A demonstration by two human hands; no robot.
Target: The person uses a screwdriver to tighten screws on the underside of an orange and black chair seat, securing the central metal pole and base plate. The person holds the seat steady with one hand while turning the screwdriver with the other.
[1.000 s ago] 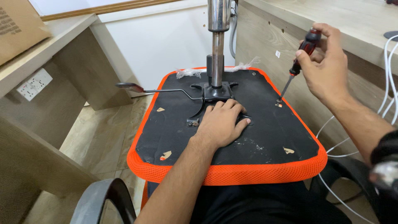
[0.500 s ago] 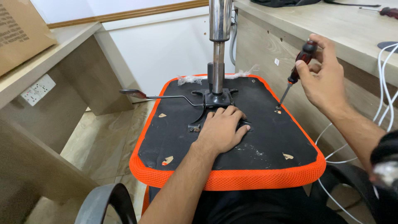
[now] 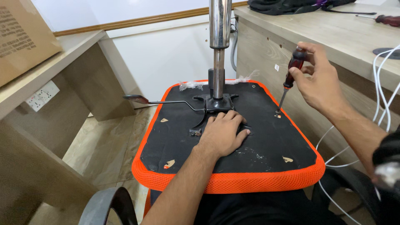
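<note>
Two bare hands are working on an upturned chair seat (image 3: pixel 266 137) that is lying across the person's lap. Its underside is presenting as a flat, matte black board with rounded corners, scuffed and dusted pale in places, and torn at several spots where light wood is showing through. An orange mesh border (image 3: pixel 233 181), coarse in weave and padded, is wrapping the board's edge. At the centre of the seat a black metal mounting plate (image 3: pixel 217 102) is carrying a polished chrome column (image 3: pixel 219 25) that is standing upright. A thin bent lever (image 3: pixel 166 102) with a flattened paddle end is projecting from the plate to the seat's left. The left hand (image 3: pixel 223 133) is lying open, palm down, pressing on the board just in front of the plate. The right hand (image 3: pixel 318 81) is closing its fingers around the dark red and black handle of a screwdriver (image 3: pixel 288 79). The slim steel shaft is slanting down, and its tip is touching a small hole near the seat's right edge. White cables (image 3: pixel 381 96) are hanging beside the seat to its right.
</note>
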